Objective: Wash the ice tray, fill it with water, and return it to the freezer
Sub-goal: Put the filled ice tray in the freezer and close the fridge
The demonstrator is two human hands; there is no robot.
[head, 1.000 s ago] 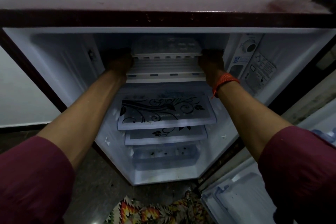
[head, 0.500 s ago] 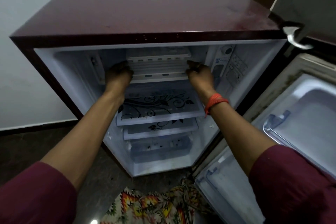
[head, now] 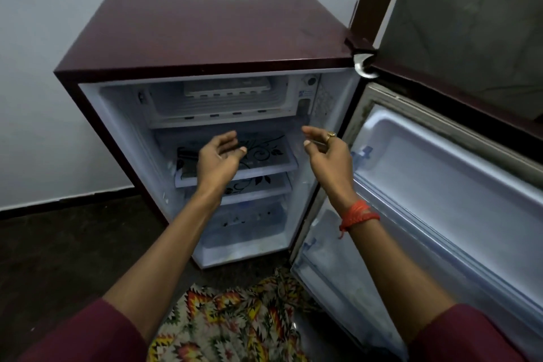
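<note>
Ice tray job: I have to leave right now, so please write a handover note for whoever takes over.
Left hand: open, holds nothing, in front of the flower-patterned glass shelf.
Right hand: open, holds nothing, near the fridge's right inner wall.
White plastic ice tray: lies in the freezer compartment at the top of the small maroon fridge; neither hand touches it.
Done: the tray is in the freezer. Whether it holds water cannot be seen.
Left: probably only to shut the fridge door, which stands wide open on the right.
</note>
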